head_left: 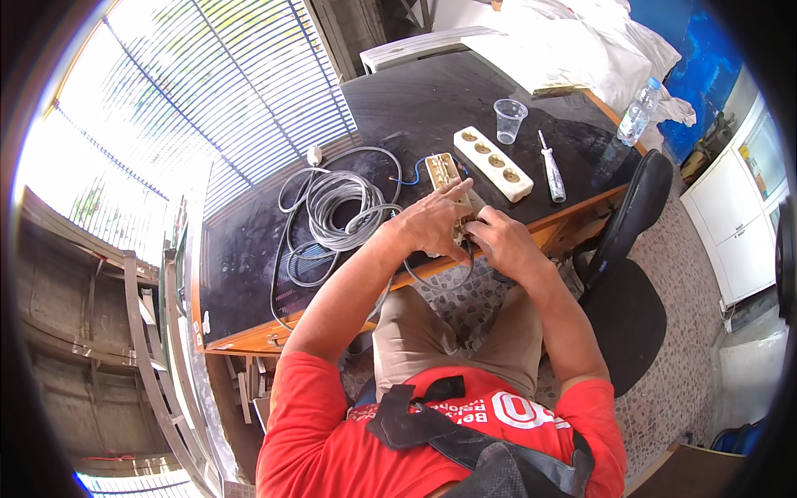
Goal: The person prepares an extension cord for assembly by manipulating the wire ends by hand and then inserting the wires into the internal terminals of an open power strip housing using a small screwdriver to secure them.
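An opened power strip base point(441, 170), cream with metal contacts showing inside, lies near the table's front edge. My left hand point(430, 222) reaches across it from the left, fingers over the far side and thumb on the near side, gripping it. At its near end my right hand point(503, 242) is closed, fingertips pinched together beside the left thumb; what they hold is hidden. A grey cable point(452, 288) loops below the hands. From the base's far end a short blue wire point(408, 182) curls left. The white socket cover point(493, 163) with several round outlets lies to the right.
A coiled grey cable point(339, 207) with a white plug point(314, 155) covers the table's left part. Right of the socket cover are a screwdriver point(552, 173), a clear plastic cup point(509, 121) and a water bottle point(639, 114). A black chair point(624, 319) stands at the right.
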The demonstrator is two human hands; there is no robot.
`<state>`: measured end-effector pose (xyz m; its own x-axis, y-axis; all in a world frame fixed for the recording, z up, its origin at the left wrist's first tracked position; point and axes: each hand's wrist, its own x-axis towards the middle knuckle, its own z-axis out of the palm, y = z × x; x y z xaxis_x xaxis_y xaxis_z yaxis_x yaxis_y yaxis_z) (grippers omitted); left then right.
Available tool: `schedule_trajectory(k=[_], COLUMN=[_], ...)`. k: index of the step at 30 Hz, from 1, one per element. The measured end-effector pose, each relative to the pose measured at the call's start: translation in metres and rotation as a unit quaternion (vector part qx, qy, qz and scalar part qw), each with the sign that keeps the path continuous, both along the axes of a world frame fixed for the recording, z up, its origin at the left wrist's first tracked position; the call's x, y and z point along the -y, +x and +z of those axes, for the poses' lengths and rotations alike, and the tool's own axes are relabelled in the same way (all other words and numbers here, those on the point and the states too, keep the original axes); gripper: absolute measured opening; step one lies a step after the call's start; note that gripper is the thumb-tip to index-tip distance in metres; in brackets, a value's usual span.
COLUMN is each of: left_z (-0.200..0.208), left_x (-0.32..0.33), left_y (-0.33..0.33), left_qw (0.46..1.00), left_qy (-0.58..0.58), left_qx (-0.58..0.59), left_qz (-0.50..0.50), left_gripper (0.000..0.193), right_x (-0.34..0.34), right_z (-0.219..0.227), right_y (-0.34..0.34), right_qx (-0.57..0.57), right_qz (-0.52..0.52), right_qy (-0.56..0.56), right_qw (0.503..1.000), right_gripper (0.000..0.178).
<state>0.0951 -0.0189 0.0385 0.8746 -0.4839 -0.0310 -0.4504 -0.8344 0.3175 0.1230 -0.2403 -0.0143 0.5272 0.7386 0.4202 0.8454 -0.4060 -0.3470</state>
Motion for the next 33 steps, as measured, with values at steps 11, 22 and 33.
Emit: schedule_trajectory(k=[11,22,33], left_z=[-0.008,-0.043,-0.058], left_x=[-0.001,0.033,0.038], left_y=[-0.045,-0.11,-0.109], left_qw=[0.982,0.93,0.918], left_qy=[-0.098,-0.091,-0.147], left_qx=[0.14,0.21,0.213], left_qz=[0.083,0.287,0.301], left_gripper=[0.106,0.034,0.012], right_x=[-0.002,-0.029,-0.033], right_z=[-0.001,-0.022,-0.019], right_y=[0.003,-0.029,-0.034], right_qx=[-0.021,-0.033,-0.098], right_qz=[0.01,-0.066,-0.055], right_qy=[0.005,0.061,0.148], right_qw=[1.0,0.995,0.983], right_gripper=[0.017,0.014,0.019])
